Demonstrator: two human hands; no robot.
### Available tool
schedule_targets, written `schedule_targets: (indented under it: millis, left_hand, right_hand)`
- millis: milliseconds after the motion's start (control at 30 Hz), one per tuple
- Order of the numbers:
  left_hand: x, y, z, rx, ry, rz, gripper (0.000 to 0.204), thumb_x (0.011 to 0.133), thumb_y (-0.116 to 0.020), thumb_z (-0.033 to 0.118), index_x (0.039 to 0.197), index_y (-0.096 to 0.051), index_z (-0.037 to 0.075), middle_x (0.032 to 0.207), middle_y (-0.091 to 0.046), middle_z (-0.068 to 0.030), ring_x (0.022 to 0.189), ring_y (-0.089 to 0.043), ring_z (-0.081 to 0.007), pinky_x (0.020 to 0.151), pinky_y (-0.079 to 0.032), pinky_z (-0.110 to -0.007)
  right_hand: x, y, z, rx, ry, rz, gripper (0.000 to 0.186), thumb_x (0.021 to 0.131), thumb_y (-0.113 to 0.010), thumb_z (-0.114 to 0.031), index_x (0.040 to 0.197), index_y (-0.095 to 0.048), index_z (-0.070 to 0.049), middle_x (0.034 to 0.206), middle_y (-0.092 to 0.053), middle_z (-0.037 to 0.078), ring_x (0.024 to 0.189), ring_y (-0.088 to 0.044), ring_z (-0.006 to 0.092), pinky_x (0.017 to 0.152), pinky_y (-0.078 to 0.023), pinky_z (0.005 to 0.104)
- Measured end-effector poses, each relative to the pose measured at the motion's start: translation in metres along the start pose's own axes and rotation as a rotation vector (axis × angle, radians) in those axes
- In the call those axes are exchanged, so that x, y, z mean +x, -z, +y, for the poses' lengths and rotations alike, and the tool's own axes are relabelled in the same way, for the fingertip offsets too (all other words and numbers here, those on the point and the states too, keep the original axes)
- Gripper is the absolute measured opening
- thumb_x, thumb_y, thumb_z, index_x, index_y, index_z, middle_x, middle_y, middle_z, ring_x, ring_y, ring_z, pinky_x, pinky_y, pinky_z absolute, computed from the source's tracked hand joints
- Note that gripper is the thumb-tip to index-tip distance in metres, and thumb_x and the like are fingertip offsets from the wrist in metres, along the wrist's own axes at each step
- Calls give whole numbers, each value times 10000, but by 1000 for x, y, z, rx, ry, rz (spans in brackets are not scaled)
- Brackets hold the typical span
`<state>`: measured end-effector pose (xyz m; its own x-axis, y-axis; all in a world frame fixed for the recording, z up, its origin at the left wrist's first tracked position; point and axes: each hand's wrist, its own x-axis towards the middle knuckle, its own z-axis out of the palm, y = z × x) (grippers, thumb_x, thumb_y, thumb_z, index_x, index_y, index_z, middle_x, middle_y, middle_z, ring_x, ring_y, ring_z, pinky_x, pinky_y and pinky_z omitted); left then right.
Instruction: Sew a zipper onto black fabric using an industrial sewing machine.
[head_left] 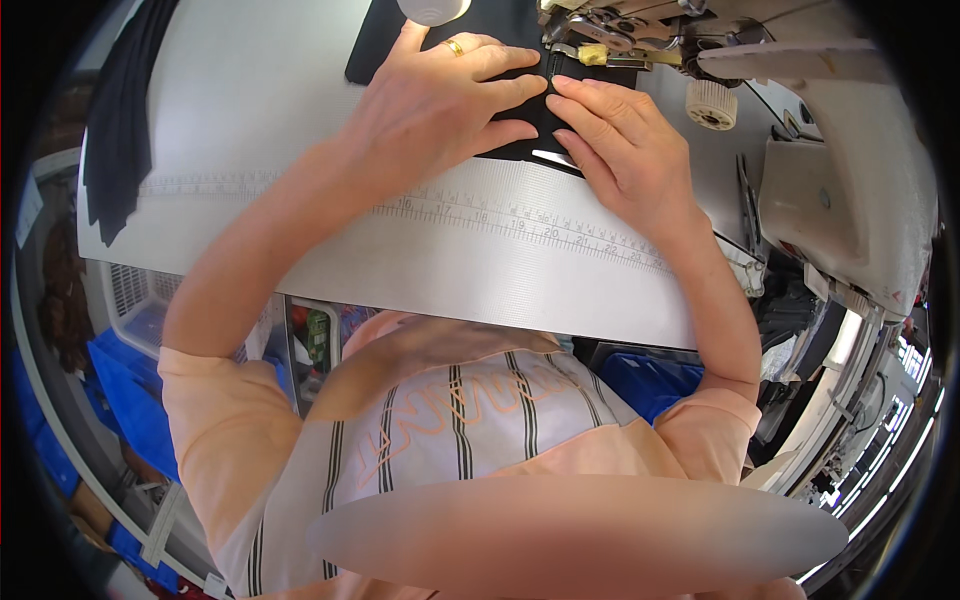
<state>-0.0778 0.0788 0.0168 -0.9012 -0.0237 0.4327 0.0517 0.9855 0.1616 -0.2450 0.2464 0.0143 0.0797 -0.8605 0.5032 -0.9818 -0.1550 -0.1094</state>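
Note:
My left hand (425, 105) lies on black fabric (370, 50) at the top centre, ringed fingers spread and pressed onto it. My right hand (630, 150) rests on the same cloth, fingers together and slightly bent, the fingertips at a narrow seam or slot beside those of my left. Just above them are the sewing machine's presser foot (565, 52) and a small yellow piece (592, 54). A slim white object (552, 158), too small to make out, lies below the fabric between my hands. A white round object (433, 8) is cut off above my left hand.
The machine body (840, 190) fills the right side, with black tweezers (746, 200) beside it. A long ruler scale (480, 220) crosses the pale table's front. Black cloth (120, 140) drapes over the left end. A white basket (140, 300) and blue bins (130, 390) sit below.

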Motion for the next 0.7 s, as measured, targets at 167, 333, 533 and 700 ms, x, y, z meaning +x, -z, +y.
schedule_targets:
  millis: [167, 333, 533, 700]
  left_hand:
    - [3, -14, -8, -96, 35, 53, 361, 821, -720, 336, 1137, -690, 164, 1209, -642, 29, 1061, -606, -185, 1018, -363, -537]
    - [16, -17, -13, -190, 26, 166, 311, 796, -743, 325, 1058, -723, 160, 1125, -670, 30, 951, -639, -153, 803, -495, -391]
    - [11, -7, -7, -116, -36, 10, 299, 812, -733, 193, 1048, -700, 13, 1137, -639, -124, 969, -615, -251, 901, -488, -380]
    - [5, -11, -2, 42, 0, 54, 342, 837, -716, 295, 1158, -695, 176, 1233, -642, 24, 1079, -611, -206, 1063, -309, -619]
  right_hand:
    - [-1, -3, 1, 0, -55, 34, 277, 783, -753, -156, 1050, -687, -134, 1139, -666, -39, 877, -666, 168, 724, -536, 280]
    - [-1, 21, 5, 519, -469, -30, 203, 882, -693, -186, 1031, -667, -50, 1067, -690, 62, 772, -669, 158, 675, -548, 260]
    - [11, 26, 32, 1477, -1003, -158, 317, 1029, -480, -240, 1038, -622, 43, 946, -702, 135, 705, -658, 129, 621, -555, 244]
    - [4, 7, 19, 656, -408, -5, 271, 933, -630, -251, 1115, -651, -52, 1136, -685, 79, 864, -656, 175, 773, -542, 310]
